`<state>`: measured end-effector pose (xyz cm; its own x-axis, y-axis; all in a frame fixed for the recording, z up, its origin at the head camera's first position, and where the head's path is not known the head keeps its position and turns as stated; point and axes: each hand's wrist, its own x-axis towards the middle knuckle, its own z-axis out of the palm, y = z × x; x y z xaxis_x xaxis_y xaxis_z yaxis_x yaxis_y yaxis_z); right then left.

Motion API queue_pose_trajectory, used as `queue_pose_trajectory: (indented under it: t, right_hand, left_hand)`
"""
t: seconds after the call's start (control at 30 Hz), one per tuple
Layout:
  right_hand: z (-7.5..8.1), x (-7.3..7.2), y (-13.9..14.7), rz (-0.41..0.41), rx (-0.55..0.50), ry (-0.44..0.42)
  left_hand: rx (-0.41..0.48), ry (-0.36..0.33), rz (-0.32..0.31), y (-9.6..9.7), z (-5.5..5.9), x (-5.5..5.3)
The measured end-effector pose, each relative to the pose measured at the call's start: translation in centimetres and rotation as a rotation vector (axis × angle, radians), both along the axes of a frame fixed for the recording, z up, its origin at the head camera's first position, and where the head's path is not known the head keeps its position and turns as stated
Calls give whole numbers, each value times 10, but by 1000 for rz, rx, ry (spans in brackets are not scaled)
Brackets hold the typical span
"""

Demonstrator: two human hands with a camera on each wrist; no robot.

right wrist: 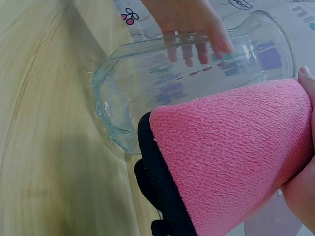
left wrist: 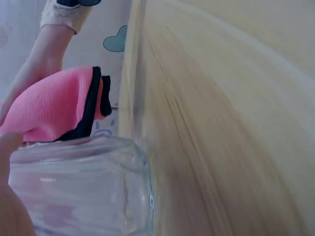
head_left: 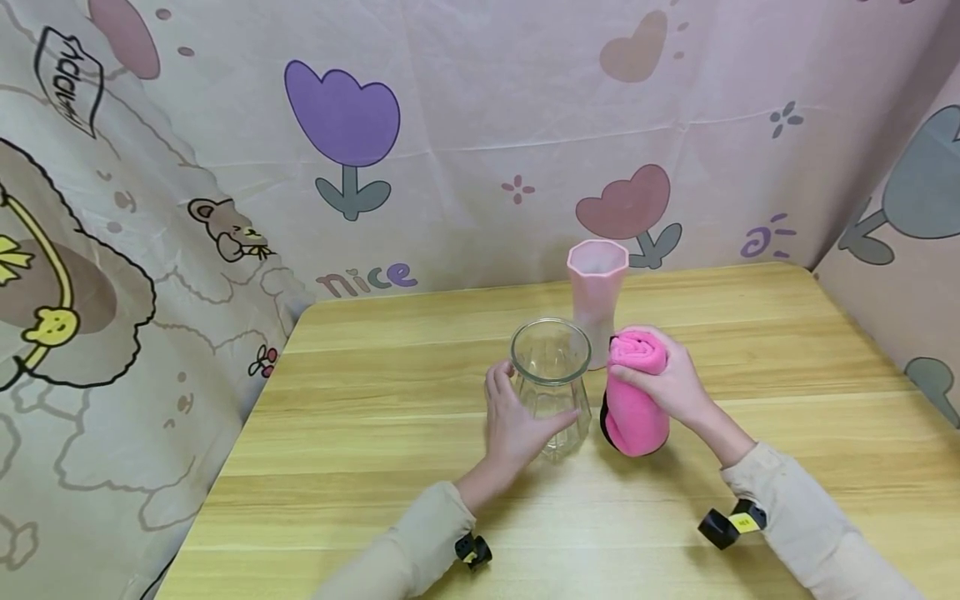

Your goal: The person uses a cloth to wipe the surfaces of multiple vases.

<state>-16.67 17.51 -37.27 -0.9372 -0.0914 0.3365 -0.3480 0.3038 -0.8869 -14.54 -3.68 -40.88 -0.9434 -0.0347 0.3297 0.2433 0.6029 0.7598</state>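
Observation:
A clear glass vase (head_left: 553, 392) with a wide rim and faceted sides stands upright on the table. My left hand (head_left: 516, 421) holds it from the left, thumb across the near side; in the right wrist view the fingers show through the glass (right wrist: 167, 73). My right hand (head_left: 675, 379) grips the top of a rolled pink towel (head_left: 637, 417) with black edging, just right of the vase. In the left wrist view the towel's black-edged lower end (left wrist: 88, 105) looks raised off the table.
Behind the vase and towel stands a pink faceted vase (head_left: 598, 258), partly hidden by them. The wooden table (head_left: 360, 392) meets a patterned cloth (head_left: 480, 167) at its back edge. More cloth hangs at the left and right sides.

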Motion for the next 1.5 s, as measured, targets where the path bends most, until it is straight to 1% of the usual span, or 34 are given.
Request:
queue_pose_trajectory:
  t: [0.07,0.17,0.23,0.27,0.37,0.47,0.5,0.63,0.8,0.93,1.07,1.13,1.17,1.37,1.43,1.5]
  right_hand:
    - [-1,0,0,-5,6,4]
    - [-2,0,-1,-7,8,6]
    - [-2,0,-1,-5,8,7]
    - [-3,0,0,-4,7,5]
    - [-3,0,0,-6,12,-3]
    - [-4,0,1,-11,24,-12]
    - [-4,0,1,-13,28,-14]
    - [-6,0,2,-20,39,-20]
    - [-8,0,3,-21,36,-11]
    - [-10,0,3,-14,37,-8]
    - [-11,0,4,-6,38,-11]
    - [-12,0,4,-7,40,-14]
    - [-12,1,5,-8,41,-16]
    - [-12,1,5,-9,47,-25]
    - [-12,1,5,-7,48,-29]
    - [-14,1,4,-6,52,-35]
  left_hand:
    - [-5,-2,35,4,-1,0]
    - [-12,28,53,6,-3,-1]
    - [-20,56,55,7,-4,-2]
    - [-25,88,46,6,-11,-6]
    - [-36,111,28,4,-10,-8]
    - [-12,83,-14,-1,-9,-10]
    - [1,49,-24,-3,-2,-7]
    - [69,-25,-114,-11,0,-12]
    - [159,-106,-292,-24,-1,-23]
    - [167,-147,-425,-34,-2,-35]
    - [173,-166,-529,-40,-1,-46]
    - [197,-175,-579,-42,2,-50]
    - [211,-177,-600,-42,5,-51]
    - [303,-212,-734,-44,28,-49]
    - [328,-227,-772,-45,29,-52]
    - [368,-243,-807,-46,28,-56]
